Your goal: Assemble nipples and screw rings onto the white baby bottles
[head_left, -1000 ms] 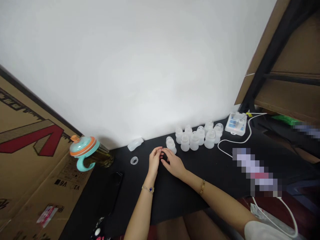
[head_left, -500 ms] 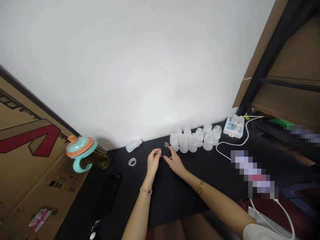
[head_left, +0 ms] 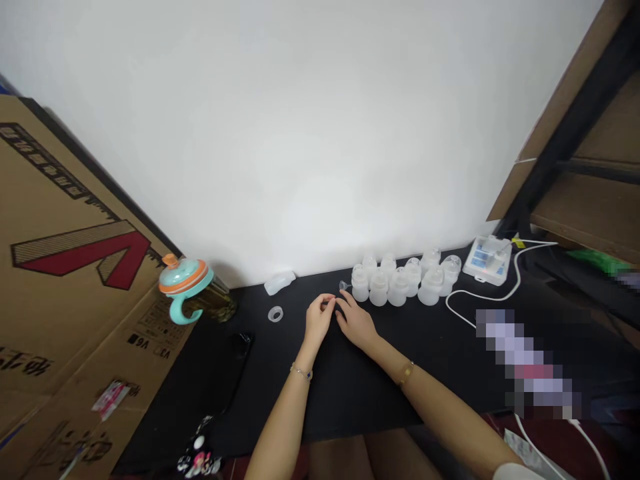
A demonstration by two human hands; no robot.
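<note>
My left hand (head_left: 319, 317) and my right hand (head_left: 356, 323) rest close together on the black table (head_left: 440, 360), fingertips meeting at the middle. Their fingers are curled in a pinch around something too small to make out. A tiny clear piece (head_left: 343, 286) lies just beyond my right fingertips. Right of it stands a cluster of several small white bottles (head_left: 400, 283) along the wall. A clear ring (head_left: 275, 313) lies to the left of my left hand, and a white bottle lying on its side (head_left: 279, 282) sits behind it by the wall.
A lidded cup with a teal handle and orange rim (head_left: 187, 290) stands at the left by a large cardboard box (head_left: 65, 267). A white device (head_left: 487, 259) with a white cable (head_left: 470, 297) sits at the back right. A dark phone (head_left: 239, 347) lies near the left edge.
My hands parted slightly half a second ago and have come back together, fingertips touching. The camera has shifted, so everything sits a little further right in view.
</note>
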